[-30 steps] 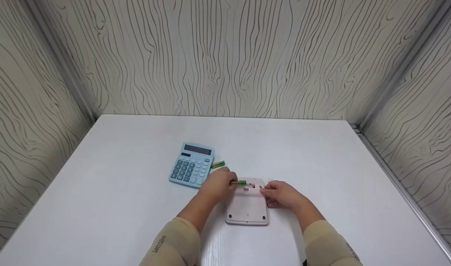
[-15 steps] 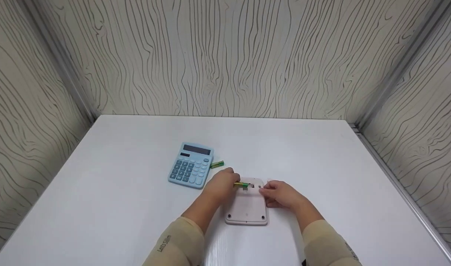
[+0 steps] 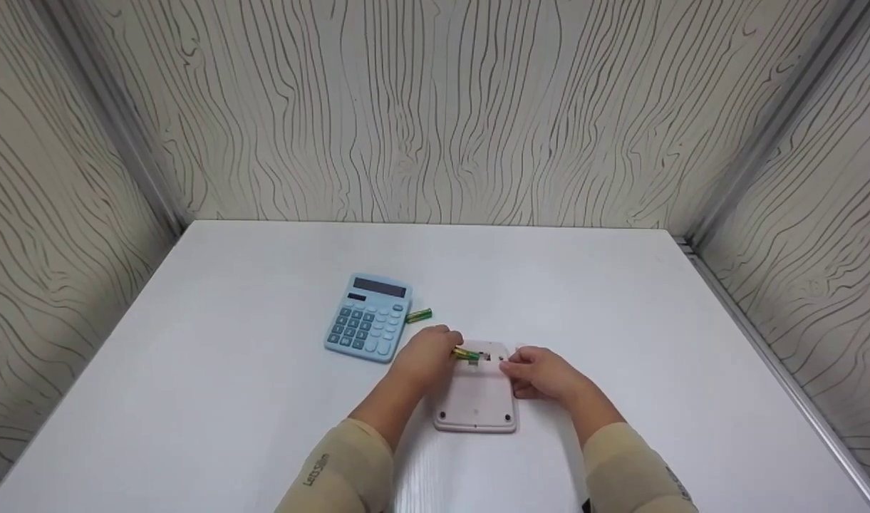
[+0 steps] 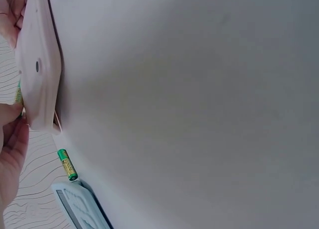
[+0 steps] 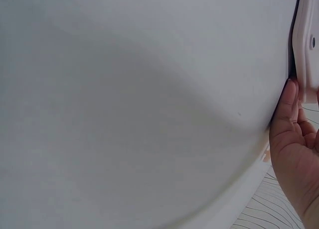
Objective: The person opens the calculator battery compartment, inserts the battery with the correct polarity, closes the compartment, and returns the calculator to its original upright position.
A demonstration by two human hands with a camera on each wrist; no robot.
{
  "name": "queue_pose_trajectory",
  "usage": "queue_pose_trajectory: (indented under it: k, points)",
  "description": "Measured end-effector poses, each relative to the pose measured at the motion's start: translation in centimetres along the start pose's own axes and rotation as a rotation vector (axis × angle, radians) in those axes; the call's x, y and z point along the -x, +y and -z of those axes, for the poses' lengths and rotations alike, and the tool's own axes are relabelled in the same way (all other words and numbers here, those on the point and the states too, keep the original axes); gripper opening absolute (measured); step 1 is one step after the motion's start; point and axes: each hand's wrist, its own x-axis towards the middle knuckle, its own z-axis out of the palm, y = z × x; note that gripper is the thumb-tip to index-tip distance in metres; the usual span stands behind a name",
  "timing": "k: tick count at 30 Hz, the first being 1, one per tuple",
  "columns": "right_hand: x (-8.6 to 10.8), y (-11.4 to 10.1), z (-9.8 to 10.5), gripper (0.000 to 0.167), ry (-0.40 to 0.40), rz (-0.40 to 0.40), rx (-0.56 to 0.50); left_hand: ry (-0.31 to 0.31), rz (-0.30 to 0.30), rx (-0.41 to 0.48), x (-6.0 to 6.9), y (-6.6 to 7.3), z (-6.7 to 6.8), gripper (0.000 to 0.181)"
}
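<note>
In the head view I have a pale pink, flat plastic case with rounded corners (image 3: 475, 395) lying on the smooth white tabletop (image 3: 192, 356), in front of the person. Its upper surface carries small dark round feet (image 3: 507, 417) at the two near corners and a recess (image 3: 485, 357) toward the far end.

Left hand (image 3: 427, 356): fingers pinch a green-and-yellow cylindrical battery (image 3: 467, 353). The battery lies across the far end of the case, at the recess; I cannot tell whether it is seated.

Right hand (image 3: 541, 374): thumb and fingers grip the right edge of the case, near its far end.

To the left of the case I locate a light blue rectangular calculator with dark grey and blue keys (image 3: 367, 318), display up. A second green cylindrical battery (image 3: 419, 315) lies just beside its right edge. Beige sleeves (image 3: 335, 470) cover both forearms.
</note>
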Motion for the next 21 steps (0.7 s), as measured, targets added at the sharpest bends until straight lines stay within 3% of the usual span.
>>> queue_pose_trajectory:
  k: [8,21]
  points:
    - [-0.11,0.05,0.07,0.025,-0.008,-0.01,-0.018,0.032,-0.009,-0.005,0.11,-0.18,0.06,0.017]
    - [-0.24,0.02,-0.01,0.024,-0.002,-0.021,-0.008,0.027,-0.036,-0.013,0.01,-0.54,0.6,0.017]
